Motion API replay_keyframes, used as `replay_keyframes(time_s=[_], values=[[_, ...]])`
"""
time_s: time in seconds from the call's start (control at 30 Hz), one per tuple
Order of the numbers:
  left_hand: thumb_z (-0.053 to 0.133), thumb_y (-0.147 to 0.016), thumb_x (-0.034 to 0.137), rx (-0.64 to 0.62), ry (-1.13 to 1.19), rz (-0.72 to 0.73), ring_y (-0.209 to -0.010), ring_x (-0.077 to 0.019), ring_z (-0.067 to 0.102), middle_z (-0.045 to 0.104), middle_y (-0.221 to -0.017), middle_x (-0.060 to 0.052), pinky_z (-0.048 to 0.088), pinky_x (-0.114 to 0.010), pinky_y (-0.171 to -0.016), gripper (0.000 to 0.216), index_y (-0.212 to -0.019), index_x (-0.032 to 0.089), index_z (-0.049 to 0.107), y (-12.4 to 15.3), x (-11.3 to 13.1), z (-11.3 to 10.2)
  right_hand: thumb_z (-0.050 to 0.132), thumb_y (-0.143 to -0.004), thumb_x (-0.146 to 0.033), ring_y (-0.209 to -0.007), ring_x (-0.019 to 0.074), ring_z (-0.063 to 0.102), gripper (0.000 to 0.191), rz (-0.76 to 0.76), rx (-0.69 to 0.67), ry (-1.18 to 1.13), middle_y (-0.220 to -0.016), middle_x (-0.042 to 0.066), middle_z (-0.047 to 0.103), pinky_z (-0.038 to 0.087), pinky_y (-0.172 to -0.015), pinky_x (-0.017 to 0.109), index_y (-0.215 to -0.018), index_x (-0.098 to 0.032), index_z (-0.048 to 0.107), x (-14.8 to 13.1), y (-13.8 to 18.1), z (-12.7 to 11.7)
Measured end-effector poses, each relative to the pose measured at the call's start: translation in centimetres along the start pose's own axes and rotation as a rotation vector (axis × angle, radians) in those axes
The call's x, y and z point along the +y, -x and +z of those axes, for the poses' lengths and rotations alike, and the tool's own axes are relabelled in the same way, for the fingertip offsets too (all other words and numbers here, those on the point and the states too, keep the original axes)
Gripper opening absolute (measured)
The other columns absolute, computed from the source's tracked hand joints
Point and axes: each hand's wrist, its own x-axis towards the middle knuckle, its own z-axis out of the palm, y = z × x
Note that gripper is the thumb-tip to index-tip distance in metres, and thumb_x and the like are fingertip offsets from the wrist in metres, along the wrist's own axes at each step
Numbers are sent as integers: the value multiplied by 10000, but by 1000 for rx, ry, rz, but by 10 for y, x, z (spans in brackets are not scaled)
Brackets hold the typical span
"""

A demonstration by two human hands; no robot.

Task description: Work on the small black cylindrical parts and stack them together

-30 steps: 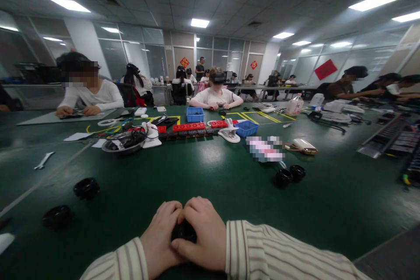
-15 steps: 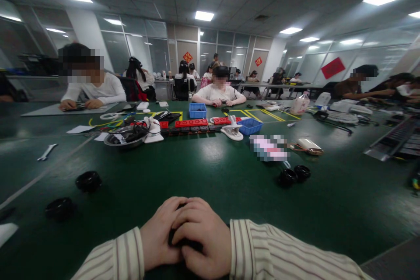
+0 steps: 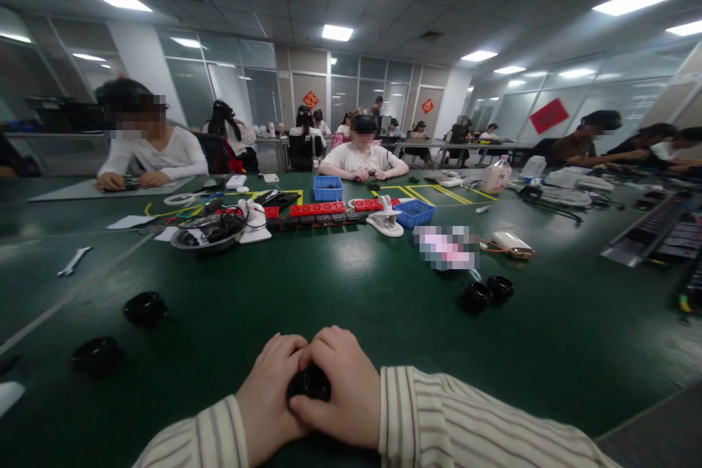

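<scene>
Close to me over the green table, my left hand (image 3: pixel 271 395) and my right hand (image 3: pixel 343 391) are wrapped round a small glossy black part (image 3: pixel 310 382). Both hands are closed on it, fingertips meeting at its far side. Most of the part is covered, so its exact kind does not show. On the left lie two similar-looking black ring-shaped parts, one farther (image 3: pixel 145 308) and one nearer (image 3: pixel 96 356). A touching pair of black ring-shaped parts, left (image 3: pixel 477 297) and right (image 3: pixel 501 289), sits to the right, beyond my hands.
A wrench (image 3: pixel 74 262) lies at the left. Farther back are a metal bowl (image 3: pixel 205 243) of cables, a red-and-black strip (image 3: pixel 316 209), a white clamp (image 3: pixel 385 219) and blue bins, one upright (image 3: pixel 327 189), one tilted (image 3: pixel 415 213). Co-workers sit across the table.
My right hand's fingers have shifted up and back, uncovering more of the black part between my hands. The whole view has moved slightly.
</scene>
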Motion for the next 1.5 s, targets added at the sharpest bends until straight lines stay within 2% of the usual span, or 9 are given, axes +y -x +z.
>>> replay_keyframes(time_s=[0.13,0.43,0.67,0.83,0.97,1.27,1.33,1.43,1.5], values=[[620,-524,194,-70,119,72,-884,-237,473,495,-915,-44,437,-366,-800,243,-764,184,583,-3,-1,-6,630,-599,-226,-789,163,484,191,-183,-2,-71,-806,13,548,375,-735,291,-757,-189,529,3,-1,1],[623,-493,188,-117,158,191,-926,-237,473,503,-959,-31,419,-344,-844,320,-811,203,609,-6,-14,-1,393,-600,-168,-767,130,543,90,-484,-121,-177,-702,13,592,385,-817,271,-616,-197,477,8,-2,7],[664,-532,310,-67,86,145,-970,-267,489,548,-1001,-61,279,-467,-988,515,-1015,200,522,-2,-7,-2,432,-646,-275,-835,160,520,183,-435,72,-270,-824,43,589,367,-816,308,-760,-182,540,5,-2,1],[679,-535,439,-32,-64,-58,-770,-259,548,585,-829,-54,434,-414,-738,432,-859,181,554,-1,4,1,608,-673,-384,-791,159,476,262,-150,140,-135,-815,16,543,357,-751,303,-824,-183,537,1,0,-6],[635,-588,328,-94,-19,-96,-769,-246,555,596,-806,-59,435,-392,-744,291,-823,171,562,-1,5,0,718,-584,-461,-763,150,467,405,-58,78,-28,-797,-5,519,353,-706,280,-805,-184,522,3,1,1],[616,-588,218,-269,164,10,-827,-194,545,597,-830,-9,443,-309,-816,190,-773,191,583,-8,2,-15,618,-615,-215,-786,128,496,171,-340,-31,-37,-806,-5,541,367,-746,253,-771,-183,555,8,0,1],[674,-569,286,-273,126,26,-881,-222,542,597,-905,-23,437,-344,-848,326,-872,196,593,-8,-7,-22,587,-627,-219,-784,135,497,147,-364,-64,-43,-798,3,545,375,-744,260,-767,-182,561,8,-1,0],[776,-453,458,-215,79,33,-1041,-318,482,536,-1139,-84,370,-443,-945,773,-1135,206,514,7,-26,-33,543,-647,-224,-817,154,505,158,-373,-91,-67,-830,25,561,385,-767,282,-797,-178,563,9,-2,0],[714,-586,477,-135,107,5,-1084,-300,469,526,-1169,-66,384,-405,-951,695,-1195,237,480,28,-38,-35,526,-651,-230,-842,170,510,226,-368,-98,-93,-864,44,569,392,-782,296,-867,-171,556,10,-2,-1]])
